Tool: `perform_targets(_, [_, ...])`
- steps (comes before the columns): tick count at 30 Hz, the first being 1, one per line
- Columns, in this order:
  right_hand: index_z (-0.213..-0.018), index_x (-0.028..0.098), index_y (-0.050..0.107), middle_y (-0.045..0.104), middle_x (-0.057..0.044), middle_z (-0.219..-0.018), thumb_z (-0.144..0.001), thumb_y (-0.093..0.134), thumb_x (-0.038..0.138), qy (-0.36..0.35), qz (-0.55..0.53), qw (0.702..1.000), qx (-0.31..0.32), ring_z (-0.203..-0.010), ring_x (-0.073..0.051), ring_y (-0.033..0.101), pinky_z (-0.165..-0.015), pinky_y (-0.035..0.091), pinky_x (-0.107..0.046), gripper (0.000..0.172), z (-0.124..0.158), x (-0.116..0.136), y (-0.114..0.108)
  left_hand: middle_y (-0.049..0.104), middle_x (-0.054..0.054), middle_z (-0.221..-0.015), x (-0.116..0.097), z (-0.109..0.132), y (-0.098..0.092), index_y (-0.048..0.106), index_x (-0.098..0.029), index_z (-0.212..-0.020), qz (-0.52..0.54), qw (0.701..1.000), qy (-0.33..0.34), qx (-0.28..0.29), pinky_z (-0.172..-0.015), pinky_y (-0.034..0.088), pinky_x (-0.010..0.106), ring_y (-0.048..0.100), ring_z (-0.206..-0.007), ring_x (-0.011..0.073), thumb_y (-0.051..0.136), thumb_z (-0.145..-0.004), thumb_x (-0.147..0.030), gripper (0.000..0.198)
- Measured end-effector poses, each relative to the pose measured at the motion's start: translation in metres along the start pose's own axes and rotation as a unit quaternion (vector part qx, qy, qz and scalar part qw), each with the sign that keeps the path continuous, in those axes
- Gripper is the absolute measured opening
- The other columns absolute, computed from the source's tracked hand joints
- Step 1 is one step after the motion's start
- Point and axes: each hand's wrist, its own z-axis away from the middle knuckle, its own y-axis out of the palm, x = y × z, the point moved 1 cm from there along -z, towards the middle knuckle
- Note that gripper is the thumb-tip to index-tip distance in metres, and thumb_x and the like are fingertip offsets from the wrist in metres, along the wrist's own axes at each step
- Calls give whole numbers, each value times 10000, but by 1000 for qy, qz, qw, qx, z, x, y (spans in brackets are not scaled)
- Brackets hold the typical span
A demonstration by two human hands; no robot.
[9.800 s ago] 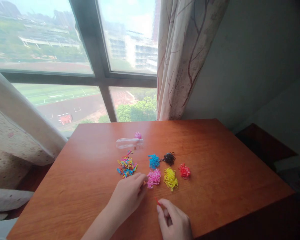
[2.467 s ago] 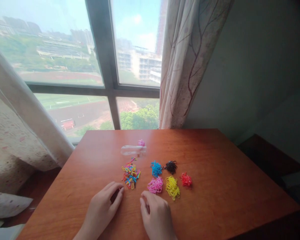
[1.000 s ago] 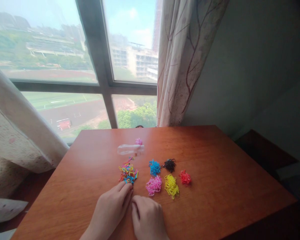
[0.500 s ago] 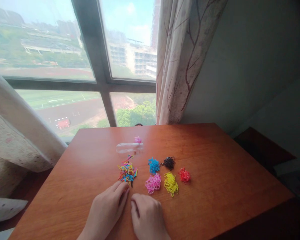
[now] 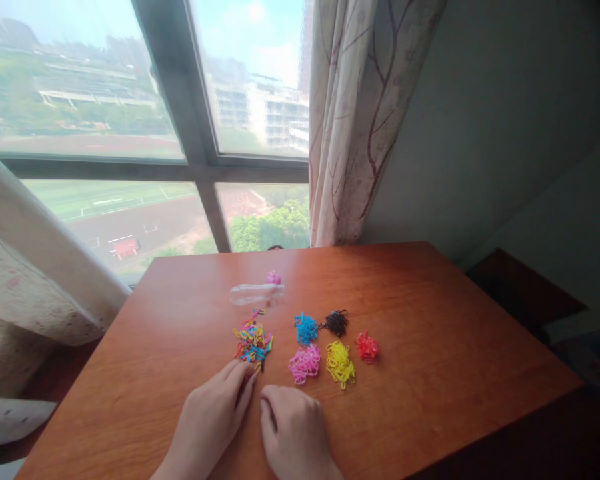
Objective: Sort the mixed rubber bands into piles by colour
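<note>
My left hand [image 5: 215, 407] is closed at the near edge of a mixed-colour pile of small bands [image 5: 253, 341], with a yellow band pinched at its fingertips. Beside it, my right hand [image 5: 293, 427] rests with curled fingers; whatever they may hold is hidden. Sorted piles lie to the right: blue bands [image 5: 307, 329], black bands [image 5: 337, 323], pink bands [image 5: 305, 364], yellow bands [image 5: 341, 364] and red bands [image 5: 367, 347].
Behind the piles on the wooden table [image 5: 430, 320] lie a clear plastic container [image 5: 255, 294] and a small pink-purple item [image 5: 273, 277]. A window and curtains [image 5: 350, 120] stand beyond the far edge.
A yellow band now shows at my left fingertips, which have moved slightly. My right hand stays almost in place. The whole view has shifted a little.
</note>
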Motion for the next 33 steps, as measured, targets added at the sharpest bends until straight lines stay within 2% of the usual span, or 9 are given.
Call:
perform_targets(11, [-781,239,505,638,36,-699,-841,487,95,5,6,1000,6,-629,-142,616,-566,310,-243,157,0,1,-3,742,-12,-814,2,-1,-8,634,-246,-872,72,997,0,-42,-601,523,213,712,-671,139,451,-902,-285,190])
perform_targets(16, [-792,245,512,640,37,-702,-846,492,102,17,13,1000,11,-628,-153,621,-559,303,-254,154,-1,4,-2,706,-25,-724,13,2,-16,644,-241,-833,99,992,-37,-71,-569,510,207,661,-592,127,482,-902,-355,210])
perform_targets(22, [-803,243,518,646,31,-703,-860,508,114,18,24,999,14,-623,-152,629,-560,327,-239,141,-1,5,-1,694,-23,-682,20,9,-15,640,-232,-791,120,988,-66,-72,-552,500,204,637,-558,126,506,-888,-375,219])
perform_targets(26, [-791,243,540,656,23,-698,-850,496,113,12,24,1000,13,-621,-160,640,-550,345,-240,150,-1,4,-1,665,-27,-680,-1,-3,-18,631,-226,-825,141,989,-2,-34,-552,473,192,604,-557,109,486,-912,-299,184])
perform_targets(30, [-826,228,633,701,-21,-698,-730,524,86,13,46,999,10,-584,-191,654,-510,360,-254,203,-2,1,4,677,-17,-757,-47,-37,-27,622,-222,-824,127,983,120,46,-570,448,193,621,-630,110,482,-899,-182,163])
perform_targets(33, [-945,208,699,752,-60,-800,-634,530,64,-11,58,998,3,-596,-222,676,-495,387,-266,382,-1,-1,10,693,-4,-809,-82,-67,-28,628,-222,-856,100,971,193,100,-589,454,212,645,-671,131,517,-887,-176,125])
